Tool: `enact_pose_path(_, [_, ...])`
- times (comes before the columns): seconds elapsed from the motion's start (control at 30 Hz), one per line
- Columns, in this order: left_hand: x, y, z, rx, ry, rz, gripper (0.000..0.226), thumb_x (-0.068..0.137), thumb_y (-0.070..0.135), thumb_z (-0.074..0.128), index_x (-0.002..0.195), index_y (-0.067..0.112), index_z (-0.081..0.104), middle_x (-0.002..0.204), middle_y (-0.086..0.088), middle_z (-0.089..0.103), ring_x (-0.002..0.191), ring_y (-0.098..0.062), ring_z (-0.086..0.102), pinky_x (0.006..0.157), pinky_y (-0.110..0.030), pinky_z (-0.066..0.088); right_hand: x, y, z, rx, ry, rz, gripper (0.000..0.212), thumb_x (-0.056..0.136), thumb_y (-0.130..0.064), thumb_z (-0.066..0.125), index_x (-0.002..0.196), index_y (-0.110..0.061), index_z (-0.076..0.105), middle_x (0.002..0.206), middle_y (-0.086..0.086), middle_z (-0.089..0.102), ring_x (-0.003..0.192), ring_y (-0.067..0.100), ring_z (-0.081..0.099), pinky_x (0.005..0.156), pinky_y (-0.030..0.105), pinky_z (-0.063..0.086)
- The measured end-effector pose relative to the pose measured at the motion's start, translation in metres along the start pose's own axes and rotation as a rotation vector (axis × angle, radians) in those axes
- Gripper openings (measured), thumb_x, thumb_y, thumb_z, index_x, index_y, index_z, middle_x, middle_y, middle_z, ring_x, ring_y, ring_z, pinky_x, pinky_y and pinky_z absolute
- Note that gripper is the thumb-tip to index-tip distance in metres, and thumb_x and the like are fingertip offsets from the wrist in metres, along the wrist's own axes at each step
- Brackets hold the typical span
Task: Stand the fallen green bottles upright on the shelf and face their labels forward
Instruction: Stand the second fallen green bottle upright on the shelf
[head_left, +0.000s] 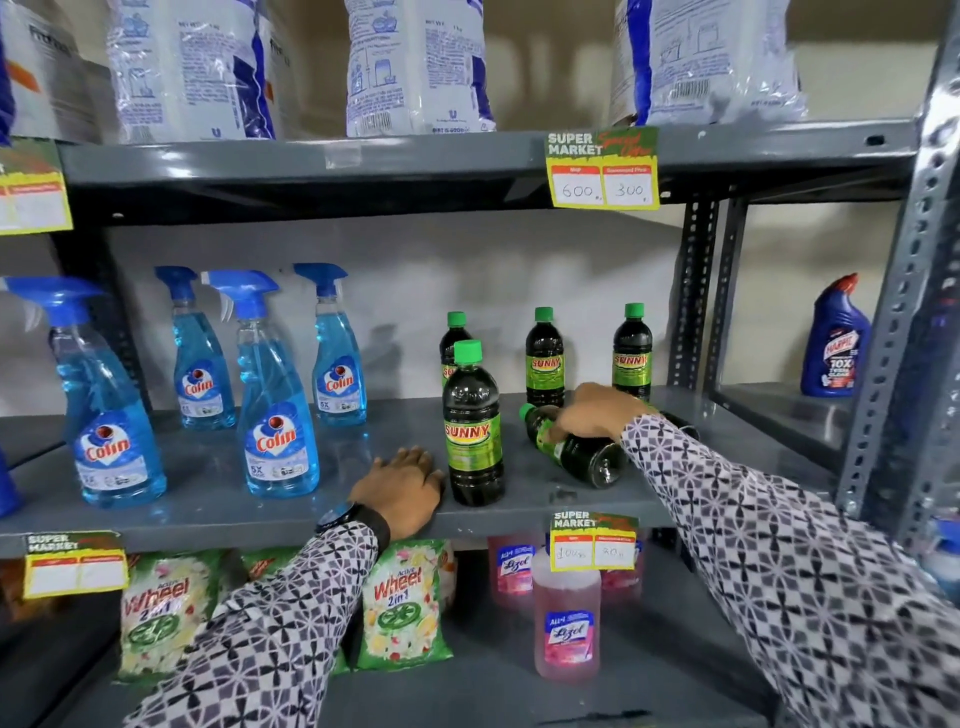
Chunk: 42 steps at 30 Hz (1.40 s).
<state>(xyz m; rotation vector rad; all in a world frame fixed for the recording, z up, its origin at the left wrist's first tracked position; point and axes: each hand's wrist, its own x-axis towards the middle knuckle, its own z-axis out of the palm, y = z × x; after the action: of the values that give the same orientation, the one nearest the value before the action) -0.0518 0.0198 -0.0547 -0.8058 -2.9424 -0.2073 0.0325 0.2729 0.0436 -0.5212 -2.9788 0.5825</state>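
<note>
**1 bottle down, 4 standing**

My right hand (592, 413) curls over a fallen green bottle (574, 447), fingers wrapped around its label; it lies on the grey shelf (208, 499), cap pointing left. My left hand (402, 486) rests flat and spread on the shelf edge, just beside the front upright bottle (472, 431), label forward. 3 more upright bottles (544, 358) stand behind. Blue spray bottles (275, 410) sit left.
</note>
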Motion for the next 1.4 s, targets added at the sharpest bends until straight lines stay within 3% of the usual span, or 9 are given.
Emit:
enact_pose_path(0.13, [0.000,0.002,-0.001,0.000,0.016,0.001,0.060,0.108,0.041,0.021,0.160,0.012,0.029,0.171,-0.012,0.024,0.159,-0.026,0.021,0.128,-0.048,0.013,0.012,0.003,0.003,0.147,-0.082,0.033,0.057,0.075,-0.035,0.089,0.119,-0.014,0.060,0.102,0.004,0.066,0.103,0.030,0.065,0.097,0.041,0.054])
enact_pose_path(0.33, [-0.001,0.003,-0.002,0.019,0.004,0.004,0.061,0.109,0.040,0.019,0.161,0.011,0.026,0.171,-0.012,0.022,0.159,-0.025,0.019,0.129,-0.048,0.013,0.012,0.017,0.016,0.448,0.064,0.045,0.036,0.070,-0.030,0.092,0.083,-0.019,0.059,0.088,0.001,0.067,0.093,0.026,0.069,0.085,0.036,0.057])
enact_pose_path(0.47, [0.001,0.002,-0.001,0.012,0.009,-0.001,0.061,0.108,0.041,0.019,0.162,0.013,0.025,0.172,-0.010,0.020,0.160,-0.024,0.017,0.130,-0.047,0.012,0.013,0.017,0.007,0.715,0.211,-0.008,0.049,0.057,-0.035,0.096,0.093,-0.013,0.071,0.092,0.009,0.080,0.080,0.027,0.079,0.080,0.045,0.066])
enact_pose_path(0.63, [0.000,0.003,-0.001,-0.007,0.020,-0.003,0.060,0.109,0.041,0.020,0.162,0.015,0.025,0.172,-0.008,0.021,0.160,-0.023,0.018,0.129,-0.045,0.011,0.001,0.011,0.017,0.830,0.462,-0.184,0.077,0.064,-0.029,0.099,0.122,-0.019,0.049,0.106,-0.007,0.066,0.097,0.013,0.067,0.088,0.035,0.055])
enact_pose_path(0.87, [0.003,0.000,0.002,0.023,0.017,0.011,0.061,0.108,0.042,0.019,0.162,0.015,0.026,0.172,-0.009,0.021,0.159,-0.023,0.019,0.128,-0.047,0.013,0.000,0.025,0.052,0.766,0.582,-0.144,0.081,0.062,-0.035,0.101,0.116,-0.021,0.042,0.099,-0.011,0.061,0.097,0.018,0.064,0.089,0.036,0.055])
enact_pose_path(1.0, [0.003,-0.001,0.001,-0.018,0.022,0.004,0.060,0.108,0.042,0.021,0.162,0.017,0.027,0.172,-0.007,0.022,0.160,-0.021,0.019,0.128,-0.045,0.012,0.004,0.024,0.058,0.760,0.552,-0.171,0.086,0.063,-0.036,0.100,0.124,-0.021,0.042,0.104,-0.009,0.061,0.099,0.016,0.063,0.087,0.031,0.049])
enact_pose_path(1.13, [0.002,0.000,0.002,-0.010,0.024,0.001,0.060,0.108,0.042,0.021,0.162,0.016,0.026,0.172,-0.007,0.021,0.160,-0.021,0.018,0.128,-0.044,0.012,0.008,0.037,0.063,0.977,0.370,-0.246,0.074,0.085,-0.014,0.084,0.146,-0.021,0.043,0.124,-0.005,0.067,0.111,0.013,0.066,0.105,0.036,0.049])
enact_pose_path(1.27, [0.005,0.001,0.001,-0.005,0.032,0.002,0.060,0.108,0.042,0.020,0.162,0.017,0.026,0.172,-0.007,0.021,0.160,-0.021,0.019,0.128,-0.044,0.013,0.019,0.045,0.062,1.107,0.293,-0.291,0.054,0.088,0.006,0.068,0.134,-0.021,0.061,0.121,0.005,0.076,0.119,0.028,0.069,0.112,0.050,0.049])
enact_pose_path(1.4, [0.004,0.000,0.004,-0.001,0.028,-0.002,0.059,0.108,0.041,0.021,0.162,0.017,0.027,0.172,-0.007,0.022,0.160,-0.021,0.019,0.128,-0.045,0.013,0.020,0.045,0.067,1.055,0.314,-0.285,0.054,0.083,-0.002,0.083,0.129,-0.020,0.062,0.119,0.002,0.077,0.113,0.021,0.073,0.108,0.047,0.053])
